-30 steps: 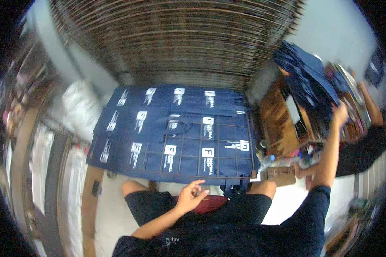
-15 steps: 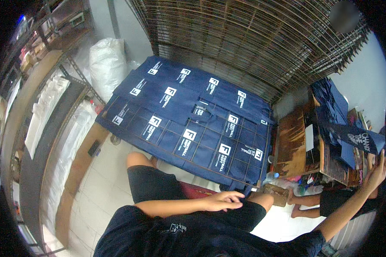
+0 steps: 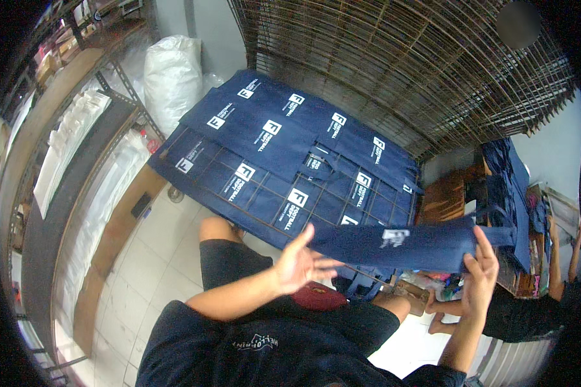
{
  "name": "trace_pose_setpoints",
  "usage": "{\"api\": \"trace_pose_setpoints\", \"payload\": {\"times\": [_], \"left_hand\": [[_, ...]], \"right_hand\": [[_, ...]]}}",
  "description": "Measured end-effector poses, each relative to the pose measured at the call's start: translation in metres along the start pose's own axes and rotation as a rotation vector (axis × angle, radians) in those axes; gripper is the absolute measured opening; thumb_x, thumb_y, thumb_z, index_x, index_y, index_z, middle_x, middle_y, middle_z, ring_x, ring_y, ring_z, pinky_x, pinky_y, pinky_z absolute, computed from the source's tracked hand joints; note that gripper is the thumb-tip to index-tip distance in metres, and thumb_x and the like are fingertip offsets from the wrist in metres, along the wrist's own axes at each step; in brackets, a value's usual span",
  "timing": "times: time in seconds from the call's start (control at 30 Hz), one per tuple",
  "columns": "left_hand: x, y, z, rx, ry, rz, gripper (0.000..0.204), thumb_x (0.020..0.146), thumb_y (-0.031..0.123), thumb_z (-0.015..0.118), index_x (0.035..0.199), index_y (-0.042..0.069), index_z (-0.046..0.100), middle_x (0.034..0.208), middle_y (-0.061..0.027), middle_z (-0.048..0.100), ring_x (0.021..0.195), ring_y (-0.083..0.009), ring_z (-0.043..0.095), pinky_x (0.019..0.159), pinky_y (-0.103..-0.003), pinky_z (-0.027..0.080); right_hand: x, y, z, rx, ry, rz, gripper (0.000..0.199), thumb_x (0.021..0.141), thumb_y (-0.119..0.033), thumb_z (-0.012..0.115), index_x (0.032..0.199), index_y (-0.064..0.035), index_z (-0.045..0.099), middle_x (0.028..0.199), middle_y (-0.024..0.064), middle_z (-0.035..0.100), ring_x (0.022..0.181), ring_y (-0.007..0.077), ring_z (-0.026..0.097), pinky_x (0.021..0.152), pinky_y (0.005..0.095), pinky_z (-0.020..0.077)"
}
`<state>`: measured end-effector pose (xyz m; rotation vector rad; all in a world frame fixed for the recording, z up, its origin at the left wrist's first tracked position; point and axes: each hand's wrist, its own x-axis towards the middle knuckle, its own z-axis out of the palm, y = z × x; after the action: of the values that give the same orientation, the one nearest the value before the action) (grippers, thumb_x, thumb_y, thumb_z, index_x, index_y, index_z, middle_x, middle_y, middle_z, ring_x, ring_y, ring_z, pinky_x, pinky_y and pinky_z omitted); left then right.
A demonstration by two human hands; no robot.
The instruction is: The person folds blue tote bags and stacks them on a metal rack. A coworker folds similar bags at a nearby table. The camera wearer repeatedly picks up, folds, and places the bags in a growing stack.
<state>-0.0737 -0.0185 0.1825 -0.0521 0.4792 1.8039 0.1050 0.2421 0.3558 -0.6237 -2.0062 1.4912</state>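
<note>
A navy fabric bag [image 3: 419, 244] with a small white print stretches sideways in front of me, over the near right corner of the spread navy pieces. My right hand [image 3: 480, 266] pinches it near its right end. By its left end is my left hand [image 3: 295, 263], with thumb and fingers spread apart; whether it touches the cloth I cannot tell. Beneath lie several navy printed fabric pieces [image 3: 239, 119], some under a wire rack [image 3: 265, 187] that lies across their near part. The bag covers part of that rack.
Wire racks [image 3: 394, 64] stand slanted at the back. Navy bags [image 3: 507, 174] hang over a wooden table [image 3: 442, 200] at right, beside a co-worker's arms [image 3: 554, 258]. Shelving [image 3: 103, 180] with white sheets runs along the left, near a white sack [image 3: 171, 80].
My right hand has come from the far right toward the middle, bringing the bag across. The left hand has risen to the bag's left end with fingers spread. The view has shifted slightly.
</note>
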Motion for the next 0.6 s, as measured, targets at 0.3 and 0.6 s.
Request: {"api": "trace_pose_setpoints", "payload": {"times": [0.3, 0.6], "left_hand": [[0.079, 0.134, -0.047, 0.158, 0.255, 0.399, 0.056, 0.074, 0.025, 0.052, 0.127, 0.007, 0.043, 0.106, -0.0100, 0.055, 0.093, -0.0215, 0.053, 0.067, -0.036, 0.049], [0.147, 0.185, -0.153, 0.744, 0.756, 0.863, 0.057, 0.073, 0.005, 0.059, 0.128, 0.002, 0.047, 0.094, -0.0088, 0.062, 0.074, -0.0121, 0.058, 0.060, -0.028, 0.049]], "right_hand": [[0.105, 0.060, 0.082, 0.109, -0.129, 0.095, 0.060, 0.076, 0.006, 0.054, 0.135, -0.0010, 0.042, 0.126, 0.0125, 0.050, 0.102, 0.0160, 0.055, 0.083, 0.0273, 0.0476], [0.123, 0.262, 0.166, 0.003, -0.128, 0.097, 0.068, 0.085, 0.007, 0.051, 0.145, -0.0086, 0.022, 0.145, 0.0183, 0.029, 0.072, 0.0206, 0.066, 0.052, 0.0231, 0.0506]]}}
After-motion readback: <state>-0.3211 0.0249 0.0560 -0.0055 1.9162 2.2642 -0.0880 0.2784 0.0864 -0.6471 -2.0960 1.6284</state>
